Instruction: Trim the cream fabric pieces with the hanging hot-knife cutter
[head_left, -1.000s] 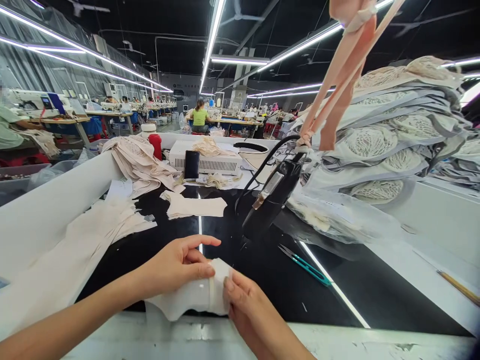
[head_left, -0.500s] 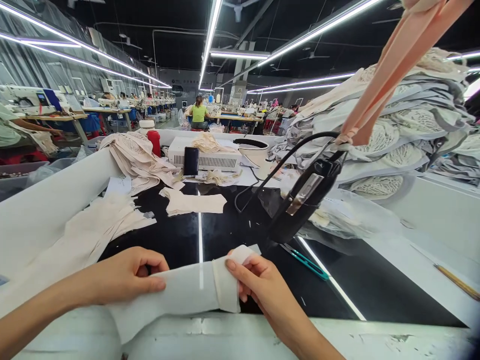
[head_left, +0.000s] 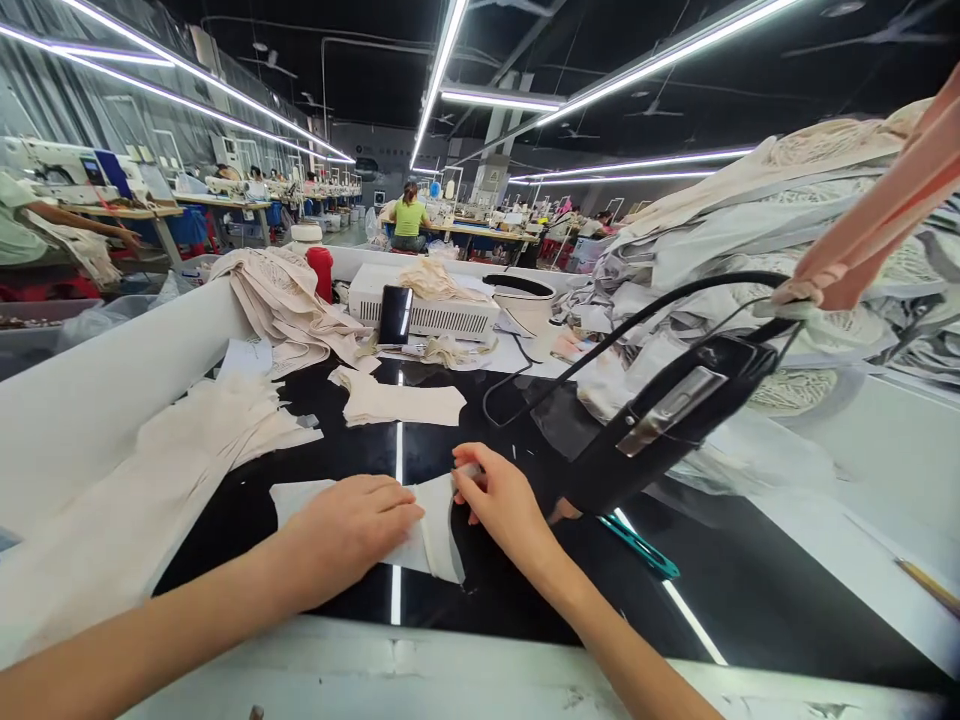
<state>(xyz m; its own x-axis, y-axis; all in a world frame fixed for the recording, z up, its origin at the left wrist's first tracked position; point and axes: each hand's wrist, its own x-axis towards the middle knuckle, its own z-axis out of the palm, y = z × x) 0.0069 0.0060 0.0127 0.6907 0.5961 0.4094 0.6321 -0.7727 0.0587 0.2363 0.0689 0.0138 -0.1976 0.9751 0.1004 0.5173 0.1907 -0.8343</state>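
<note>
A small white fabric piece [head_left: 442,535] lies flat on the glossy black work surface [head_left: 525,590], with a raised seam or fold across its right part. My left hand [head_left: 352,530] rests flat on top of it, fingers stretched out, hiding its middle. At the fabric's upper right corner, my right hand [head_left: 499,500] has thumb and fingertips closed on the edge. Right of that hand hangs a black corded tool [head_left: 667,410], tilted, on a pink cloth strip [head_left: 862,240]. Teal thread snips [head_left: 641,547] lie just below the tool.
Cream fabric pieces [head_left: 405,403] are stacked beyond my hands, with more cloth [head_left: 187,460] at left. A phone [head_left: 395,315] leans on a white vented box [head_left: 450,320]. Large fabric piles [head_left: 750,220] rise at right. A wooden-handled tool [head_left: 930,585] lies far right. People sit further off.
The fabric piece has gone from raised between both hands to flat on the surface. My left hand has moved right onto it. The hanging tool has swung right and tilts more.
</note>
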